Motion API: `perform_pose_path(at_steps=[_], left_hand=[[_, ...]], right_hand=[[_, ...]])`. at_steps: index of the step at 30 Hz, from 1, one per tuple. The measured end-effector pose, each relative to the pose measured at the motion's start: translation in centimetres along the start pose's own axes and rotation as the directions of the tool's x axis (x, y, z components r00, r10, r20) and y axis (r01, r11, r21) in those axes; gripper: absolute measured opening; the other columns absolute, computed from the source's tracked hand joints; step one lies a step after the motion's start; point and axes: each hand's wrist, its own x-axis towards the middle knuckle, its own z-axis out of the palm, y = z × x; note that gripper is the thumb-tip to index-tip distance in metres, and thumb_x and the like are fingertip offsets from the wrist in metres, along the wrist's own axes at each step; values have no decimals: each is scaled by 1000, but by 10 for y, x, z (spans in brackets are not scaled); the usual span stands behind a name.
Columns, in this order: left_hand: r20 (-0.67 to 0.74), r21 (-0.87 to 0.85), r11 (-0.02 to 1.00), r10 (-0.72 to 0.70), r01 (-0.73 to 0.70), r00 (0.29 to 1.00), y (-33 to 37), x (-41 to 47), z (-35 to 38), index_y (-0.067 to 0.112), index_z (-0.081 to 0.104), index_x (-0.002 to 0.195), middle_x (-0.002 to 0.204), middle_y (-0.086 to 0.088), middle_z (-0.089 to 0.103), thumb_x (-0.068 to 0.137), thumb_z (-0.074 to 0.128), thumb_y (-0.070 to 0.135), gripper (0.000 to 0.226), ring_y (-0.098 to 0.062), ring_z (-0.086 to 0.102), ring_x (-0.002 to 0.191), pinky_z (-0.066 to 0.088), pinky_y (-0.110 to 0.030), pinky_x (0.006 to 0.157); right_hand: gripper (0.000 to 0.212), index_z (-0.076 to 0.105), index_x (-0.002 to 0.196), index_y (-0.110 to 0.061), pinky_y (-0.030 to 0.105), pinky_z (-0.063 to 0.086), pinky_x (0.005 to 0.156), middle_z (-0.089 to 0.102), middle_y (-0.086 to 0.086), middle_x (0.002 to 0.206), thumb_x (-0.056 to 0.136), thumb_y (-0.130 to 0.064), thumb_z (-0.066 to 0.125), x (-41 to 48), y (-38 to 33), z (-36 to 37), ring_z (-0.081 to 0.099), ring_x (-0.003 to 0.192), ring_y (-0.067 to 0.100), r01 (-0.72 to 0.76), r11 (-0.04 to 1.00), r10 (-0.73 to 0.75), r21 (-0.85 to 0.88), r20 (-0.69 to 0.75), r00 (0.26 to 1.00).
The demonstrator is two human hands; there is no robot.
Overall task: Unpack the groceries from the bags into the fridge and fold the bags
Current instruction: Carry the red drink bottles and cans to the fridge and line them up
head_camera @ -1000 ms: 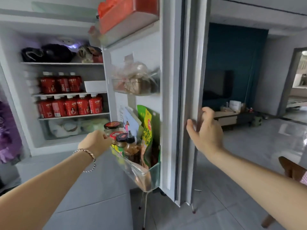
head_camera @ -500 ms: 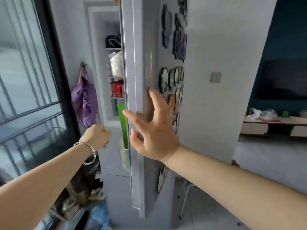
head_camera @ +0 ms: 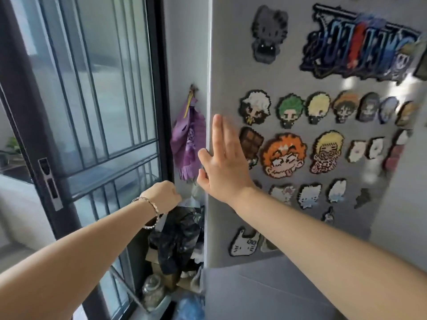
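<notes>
The grey fridge door (head_camera: pixel 288 158) fills the right half of the view, shut, its front covered with several bead-art magnets. My right hand (head_camera: pixel 223 162) lies flat against the door near its left edge, fingers straight. My left hand (head_camera: pixel 165 195), with a bracelet on the wrist, hovers left of the door edge with its fingers curled and nothing visible in it. The fridge's inside and the groceries are hidden.
A barred glass door (head_camera: pixel 92 100) with a handle stands at the left. A purple cloth (head_camera: pixel 188 144) hangs on the wall beside the fridge. Below it lie a black plastic bag (head_camera: pixel 178 239), a glass jar (head_camera: pixel 152 291) and a blue bag (head_camera: pixel 190 308) on the floor.
The fridge door has swung shut: a second ago it stood open showing shelves and door bins. My right hand went from gripping the door edge to lying flat on its front.
</notes>
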Motion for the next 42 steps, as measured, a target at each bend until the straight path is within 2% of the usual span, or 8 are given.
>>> perform_pose_path(at_steps=[11,15,21,29,34,37,39,42], left_hand=[[72,40,989,143,-146,987,-19,165,-33,1,60,96,76,-5,55,91,41,15,24,-23,58,77,47,-31,66],[76,-19,985,174,-173,982,-10,209,-35,12,47,67,66,-2,55,90,43,19,25,-25,63,77,51,-31,70],[80,-68,977,208,-203,975,0,241,-30,11,57,82,77,-4,63,91,45,20,18,-23,66,77,56,-33,76],[31,26,975,220,-221,975,-15,242,-42,12,52,70,70,1,56,90,45,21,23,-18,55,66,45,-25,60],[32,70,980,183,-185,983,-37,229,-51,8,53,73,62,-1,51,91,44,20,23,-14,47,54,39,-22,52],[46,107,982,151,-155,988,-52,214,-51,6,58,81,66,-1,53,92,43,21,24,-16,50,58,40,-23,54],[60,145,980,128,-135,990,-62,202,-50,7,53,72,69,-2,53,92,42,22,27,-19,51,64,40,-25,55],[89,231,971,47,-66,995,-80,186,-46,5,57,79,86,-8,60,92,41,24,28,-27,58,81,42,-28,63]], right_hand=[[44,75,83,-10,54,16,109,51,29,133,61,-47,72,74,0,186,41,125,47,50,900,72,-432,260,963],[53,74,100,-12,61,5,109,49,26,135,67,-53,65,92,11,231,37,125,47,73,848,118,-525,323,939],[65,75,91,-9,57,14,109,52,29,131,57,-64,67,99,31,265,29,122,48,113,841,93,-529,347,933],[74,75,82,-14,52,20,108,57,26,126,50,-79,62,106,50,284,37,120,46,135,871,122,-472,475,872],[69,63,115,-18,57,13,113,37,29,144,74,-72,52,115,32,261,36,133,44,136,822,254,-553,571,781],[34,68,91,-15,52,35,106,58,24,118,64,-34,75,122,9,242,52,116,40,61,910,226,-410,616,755],[25,67,86,-14,39,47,86,63,11,95,67,-29,73,121,-9,229,58,96,32,11,995,60,-100,676,734],[19,60,86,-11,31,44,74,61,4,89,88,-29,52,116,-48,217,58,88,29,-316,904,-105,287,867,486]])
